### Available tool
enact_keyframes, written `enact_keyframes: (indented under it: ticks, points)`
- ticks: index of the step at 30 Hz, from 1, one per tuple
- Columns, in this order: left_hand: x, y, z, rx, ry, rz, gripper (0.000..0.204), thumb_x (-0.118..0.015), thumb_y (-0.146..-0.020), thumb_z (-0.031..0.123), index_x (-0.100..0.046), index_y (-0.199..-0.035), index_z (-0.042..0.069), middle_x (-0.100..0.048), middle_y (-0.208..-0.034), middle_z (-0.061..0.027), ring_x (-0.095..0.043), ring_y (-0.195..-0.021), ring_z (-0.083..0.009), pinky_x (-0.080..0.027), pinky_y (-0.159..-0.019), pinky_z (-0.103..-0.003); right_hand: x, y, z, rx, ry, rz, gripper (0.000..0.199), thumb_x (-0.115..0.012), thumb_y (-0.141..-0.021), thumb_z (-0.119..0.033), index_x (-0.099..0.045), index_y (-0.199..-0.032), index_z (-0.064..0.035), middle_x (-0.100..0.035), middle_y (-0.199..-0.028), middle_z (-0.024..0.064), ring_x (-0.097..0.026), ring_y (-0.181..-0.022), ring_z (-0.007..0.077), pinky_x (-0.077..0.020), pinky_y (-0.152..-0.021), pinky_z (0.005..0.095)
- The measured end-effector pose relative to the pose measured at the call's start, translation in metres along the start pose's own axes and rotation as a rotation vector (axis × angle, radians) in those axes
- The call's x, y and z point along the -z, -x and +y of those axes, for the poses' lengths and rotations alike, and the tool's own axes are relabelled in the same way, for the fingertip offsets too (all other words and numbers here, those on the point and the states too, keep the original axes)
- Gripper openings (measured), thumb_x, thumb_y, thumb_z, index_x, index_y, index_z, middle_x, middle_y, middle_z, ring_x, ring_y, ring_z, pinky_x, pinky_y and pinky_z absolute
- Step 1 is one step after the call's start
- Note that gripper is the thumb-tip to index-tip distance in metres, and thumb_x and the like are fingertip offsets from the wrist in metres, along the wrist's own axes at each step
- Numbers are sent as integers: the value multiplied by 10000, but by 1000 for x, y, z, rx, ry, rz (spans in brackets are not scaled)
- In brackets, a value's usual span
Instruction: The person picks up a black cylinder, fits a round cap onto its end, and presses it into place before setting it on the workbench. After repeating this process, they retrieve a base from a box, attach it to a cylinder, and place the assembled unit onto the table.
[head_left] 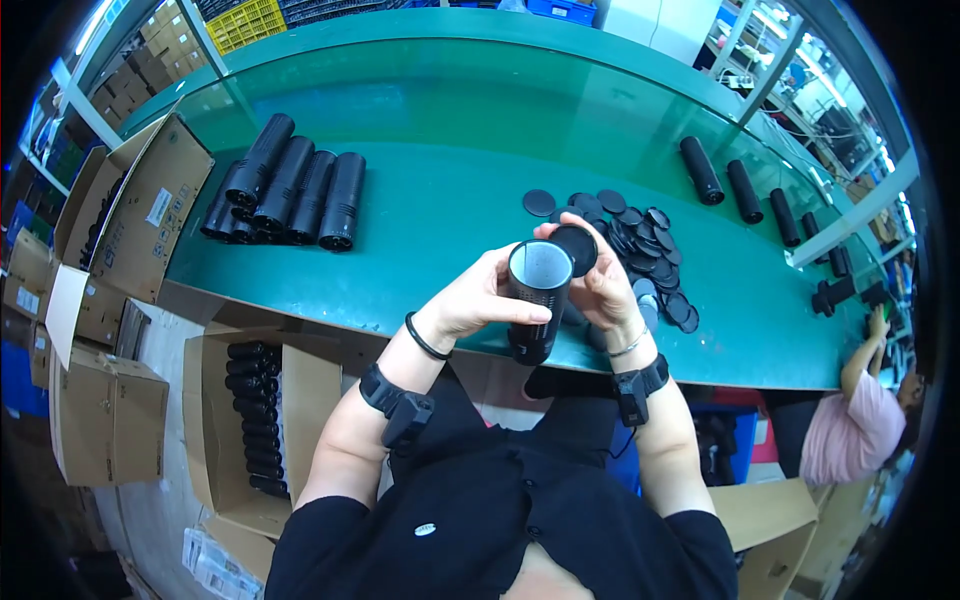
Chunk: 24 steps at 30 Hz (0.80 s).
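Observation:
My left hand (482, 297) is wrapped round a black cylindrical tube (537, 310), its open end tilted up toward me and a pale inside showing. Between the fingers of my right hand (603, 283) is a round black disc-shaped lid (574, 250), held right beside the tube's rim. The lid overlaps the rim's right edge in this view; whether they touch I cannot tell. Just beyond my right hand, a loose heap of black round lids (650, 246) lies on the green bench (430, 200).
Black tubes (285, 185) are stacked at the bench's left, beside an open carton (150, 215). Another carton (205, 420) holding black tubes stands on the floor at left. More tubes (745, 190) lie along the right, where a co-worker (850, 435) reaches in.

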<state>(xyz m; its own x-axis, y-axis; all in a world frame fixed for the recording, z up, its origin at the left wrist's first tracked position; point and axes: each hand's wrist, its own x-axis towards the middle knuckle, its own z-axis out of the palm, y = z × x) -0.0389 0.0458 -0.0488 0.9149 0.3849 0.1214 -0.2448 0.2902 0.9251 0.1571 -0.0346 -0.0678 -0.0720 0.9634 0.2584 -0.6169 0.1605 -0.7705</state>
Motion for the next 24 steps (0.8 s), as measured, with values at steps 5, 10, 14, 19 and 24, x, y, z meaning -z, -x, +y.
enact_keyframes:
  ticks: [5,10,14,19,24]
  points:
    - [-8,-2,11,-205,-456,282,700,-849,-712,84,-496,-1313,23,-599,-1165,-62,-575,-1107,-161,-469,-962,-313,7,-7,-32,125,256,98,790,-795,-817,-330,-426,-1438,-9,-506,-1387,152,-591,-1173,241,-506,-976,339]
    - [1,-11,12,-342,-655,414,666,-821,-740,133,-483,-1308,48,-574,-1181,-80,-566,-1096,-171,-462,-952,-319,-11,-9,-60,32,694,98,629,-763,-841,-215,-521,-1387,-19,-570,-1342,116,-613,-1081,182,-513,-897,292]
    - [6,-12,15,-290,-657,401,659,-843,-719,160,-508,-1276,49,-600,-1148,-82,-577,-1081,-165,-474,-937,-319,-32,-13,-78,12,771,72,590,-707,-818,-72,-533,-1377,-3,-567,-1321,94,-582,-1087,158,-489,-907,279]
    - [-11,-9,8,-244,-786,365,650,-829,-717,144,-498,-1267,46,-595,-1134,-112,-605,-1059,-213,-496,-895,-334,-66,-7,-84,121,1230,-22,594,-779,-723,-34,-617,-1295,-44,-569,-1246,105,-559,-1122,201,-487,-902,306]
    - [-23,-8,1,-291,-944,395,710,-794,-686,249,-460,-1291,82,-535,-1217,-127,-497,-1193,-330,-352,-1018,-449,-70,-3,-83,190,1508,-156,593,-815,-693,-84,-630,-1254,-40,-606,-1240,152,-602,-1135,297,-485,-972,367]
